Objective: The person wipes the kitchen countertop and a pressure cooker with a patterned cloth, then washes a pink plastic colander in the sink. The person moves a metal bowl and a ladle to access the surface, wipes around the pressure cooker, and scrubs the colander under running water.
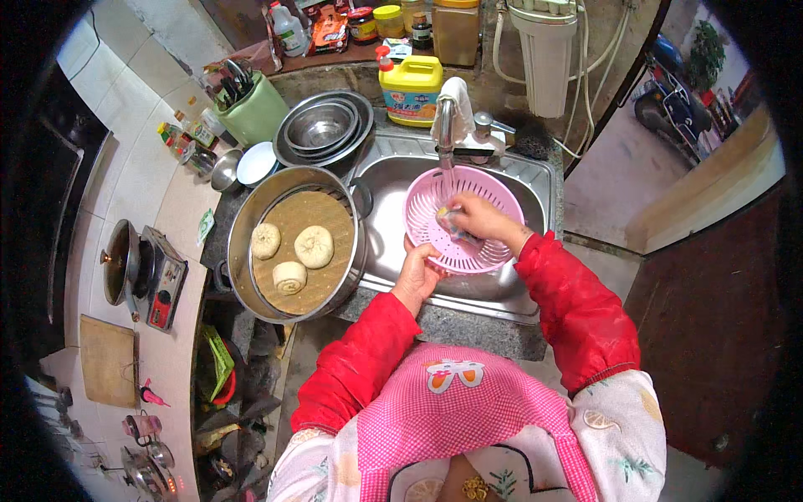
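My left hand grips the near-left rim of a pink plastic colander, which is held tilted over a stainless steel sink. Inside the colander, my right hand holds a crumpled cleaning cloth against the slotted wall; the cloth is partly hidden by my fingers. Above them curves the faucet, with a white cloth draped over it. A stream of water seems to fall from its spout into the colander.
Left of the sink stands a large steamer pot with several buns on a brown liner. Nested steel bowls and a yellow detergent jug stand behind. A green utensil holder is farther left. A water filter housing hangs at back right.
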### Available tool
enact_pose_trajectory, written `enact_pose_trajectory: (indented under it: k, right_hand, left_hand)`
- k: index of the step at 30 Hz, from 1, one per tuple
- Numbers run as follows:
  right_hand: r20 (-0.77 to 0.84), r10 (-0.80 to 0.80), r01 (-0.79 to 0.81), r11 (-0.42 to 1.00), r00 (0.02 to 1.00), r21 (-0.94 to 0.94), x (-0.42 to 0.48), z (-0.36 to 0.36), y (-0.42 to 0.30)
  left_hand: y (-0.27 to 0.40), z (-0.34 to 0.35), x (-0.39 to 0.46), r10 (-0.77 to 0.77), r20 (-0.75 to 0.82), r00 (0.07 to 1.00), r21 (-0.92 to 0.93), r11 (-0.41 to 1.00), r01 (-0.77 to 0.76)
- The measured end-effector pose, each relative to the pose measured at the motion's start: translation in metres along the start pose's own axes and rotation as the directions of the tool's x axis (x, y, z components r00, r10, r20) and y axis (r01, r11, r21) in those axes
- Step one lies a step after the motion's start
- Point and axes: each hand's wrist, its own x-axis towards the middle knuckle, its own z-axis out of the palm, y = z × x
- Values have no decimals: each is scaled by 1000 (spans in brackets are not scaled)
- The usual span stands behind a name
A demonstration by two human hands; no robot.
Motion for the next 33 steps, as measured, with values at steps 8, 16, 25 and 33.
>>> enact_pose_trajectory:
  k: [8, 16, 25, 33]
  right_hand:
    - [-560, -58, 43, 998, 826, -40, 40, -93, 40]
    - [-515, 21, -293, 842, 857, -452, 65, -110, 55]
    - [-288, 114, -103, 993, 951, 53, 10, -32, 61]
    - [-411, 188, -186, 982, 892, 45, -11, 37, 96]
  left_hand:
    - [-15, -7, 54, 56, 28, 998, -65, 996, -54]
    - [-39, 4, 60, 128, -11, 992, -42, 991, -128]
    - [-30, 10, 32, 192, -82, 978, 25, 981, -191]
    - [-59, 53, 0, 163, -77, 984, 147, 978, -150]
